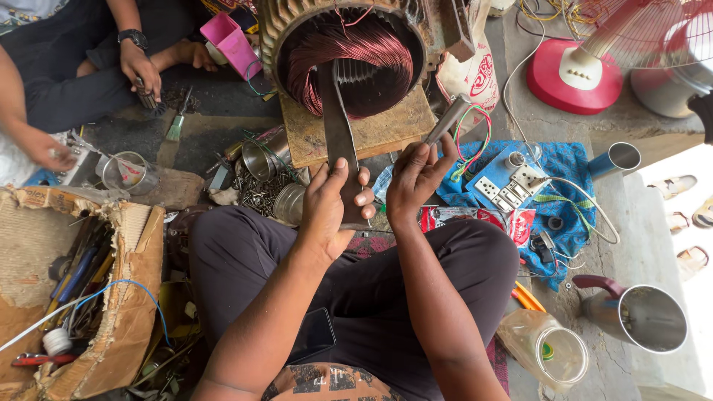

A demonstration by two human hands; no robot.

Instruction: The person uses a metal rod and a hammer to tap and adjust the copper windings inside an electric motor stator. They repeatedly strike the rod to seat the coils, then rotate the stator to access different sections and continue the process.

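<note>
Grey concrete floor (223, 111), cluttered. Red-based fan (575, 74) upper right; beyond it, bright sunlit ground with sandals (672, 186). Torn cardboard box (44, 252) far left of fan.

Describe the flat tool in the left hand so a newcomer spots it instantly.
Start at the big motor stator packed with copper-red windings, on the wooden board. A long flat dark metal bar runs from its bore down into the left hand. It is broad and flat, unlike the slim round rod in the right hand.
</note>
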